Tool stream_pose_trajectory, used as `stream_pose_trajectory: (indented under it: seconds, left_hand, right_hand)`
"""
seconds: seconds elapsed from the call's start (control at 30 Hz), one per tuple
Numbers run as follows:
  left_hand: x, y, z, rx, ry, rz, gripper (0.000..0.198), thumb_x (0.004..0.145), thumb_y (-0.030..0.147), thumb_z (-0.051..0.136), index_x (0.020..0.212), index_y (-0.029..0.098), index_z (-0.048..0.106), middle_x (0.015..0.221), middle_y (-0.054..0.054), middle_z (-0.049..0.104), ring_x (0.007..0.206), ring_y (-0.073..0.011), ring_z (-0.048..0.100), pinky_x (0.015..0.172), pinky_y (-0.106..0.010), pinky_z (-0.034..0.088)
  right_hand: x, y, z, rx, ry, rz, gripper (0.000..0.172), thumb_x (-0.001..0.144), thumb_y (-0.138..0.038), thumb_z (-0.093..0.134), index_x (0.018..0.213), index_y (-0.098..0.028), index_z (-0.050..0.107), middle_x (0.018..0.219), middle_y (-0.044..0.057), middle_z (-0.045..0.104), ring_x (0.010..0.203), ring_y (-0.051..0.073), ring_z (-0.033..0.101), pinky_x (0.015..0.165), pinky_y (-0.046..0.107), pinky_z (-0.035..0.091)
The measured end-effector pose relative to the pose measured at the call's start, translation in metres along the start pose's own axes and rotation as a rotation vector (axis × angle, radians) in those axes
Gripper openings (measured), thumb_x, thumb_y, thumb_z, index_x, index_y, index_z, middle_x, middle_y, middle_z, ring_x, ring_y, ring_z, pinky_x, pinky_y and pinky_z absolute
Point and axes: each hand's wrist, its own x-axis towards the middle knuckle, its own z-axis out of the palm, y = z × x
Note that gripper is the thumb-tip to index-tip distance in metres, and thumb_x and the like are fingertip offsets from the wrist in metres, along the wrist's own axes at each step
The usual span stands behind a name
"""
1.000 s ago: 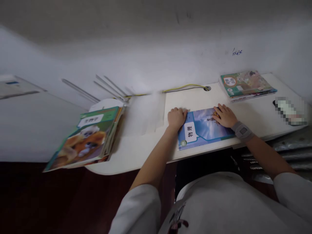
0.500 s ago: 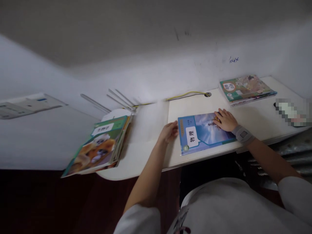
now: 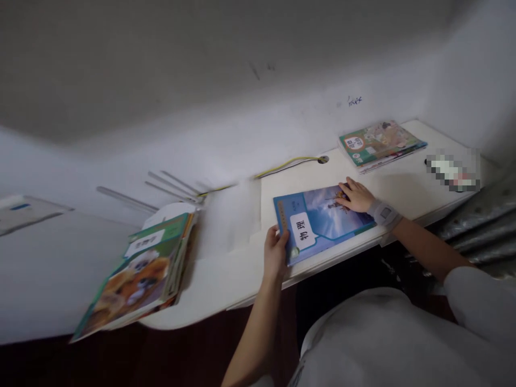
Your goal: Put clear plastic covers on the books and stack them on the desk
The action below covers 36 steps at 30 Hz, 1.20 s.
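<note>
A blue book (image 3: pixel 322 228) lies cover up on the white tabletop (image 3: pixel 226 277), just in front of the person, its near edge close to the tabletop's near edge. The left hand (image 3: pixel 276 252) comes up from the near side, forearm pointing away from the body, thumb at the book's left edge and fingers curled beside it; whether it pinches the book cannot be told. The right hand (image 3: pixel 356 195) lies palm down over the far right part of the cover, its fingers loosely spread, the forearm slanting in from the near right with a grey wristband (image 3: pixel 386 215) at the wrist. A pile of books (image 3: pixel 141 277) sits at the left end, overhanging the near edge; another stack (image 3: pixel 379 142) lies at the far right.
</note>
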Motion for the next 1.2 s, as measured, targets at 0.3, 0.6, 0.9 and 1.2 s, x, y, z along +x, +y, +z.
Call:
stream_pose_trajectory:
  seconds: [0.3,0.6,0.9,1.2]
  left_hand:
    - [0.038,0.018,0.068,-0.171,-0.084,-0.101,0.029,0.062,0.018,0.070,0.086,0.022,0.053,0.074,0.004,0.071,0.061,-0.0155,0.068,0.059,-0.028,0.057]
    - [0.131,0.029,0.245,0.180,-0.122,0.028,0.014,0.079,0.015,0.048,0.092,0.020,0.048,0.080,0.000,0.069,0.078,-0.0162,0.070,0.071,-0.029,0.056]
    - [0.200,0.016,0.298,0.690,-0.117,0.193,0.018,0.082,0.019,0.052,0.098,0.014,0.058,0.110,-0.018,0.066,0.109,-0.0285,0.062,0.089,-0.039,0.047]
    - [0.198,0.001,0.301,0.880,-0.087,0.238,0.050,0.092,0.029,0.046,0.140,0.015,0.040,0.140,-0.021,0.048,0.132,-0.0285,0.046,0.106,-0.039,0.037]
  right_hand:
    - [-0.058,0.069,-0.066,0.496,0.220,0.214,0.058,0.091,-0.038,0.044,0.145,-0.018,0.039,0.111,0.010,0.071,0.093,0.023,0.067,0.084,0.037,0.052]
    - [0.011,0.198,-0.119,0.248,0.304,0.445,0.046,0.079,-0.017,0.046,0.120,-0.008,0.065,0.103,0.009,0.072,0.091,0.021,0.064,0.079,0.028,0.048]
    - [0.071,0.247,-0.106,0.023,0.296,0.551,0.049,0.080,-0.013,0.040,0.122,-0.012,0.065,0.122,0.014,0.067,0.107,0.023,0.061,0.088,0.029,0.044]
    - [0.078,0.244,-0.085,-0.150,0.350,0.601,0.047,0.090,-0.021,0.033,0.128,-0.013,0.060,0.115,0.021,0.063,0.100,0.030,0.057,0.080,0.041,0.044]
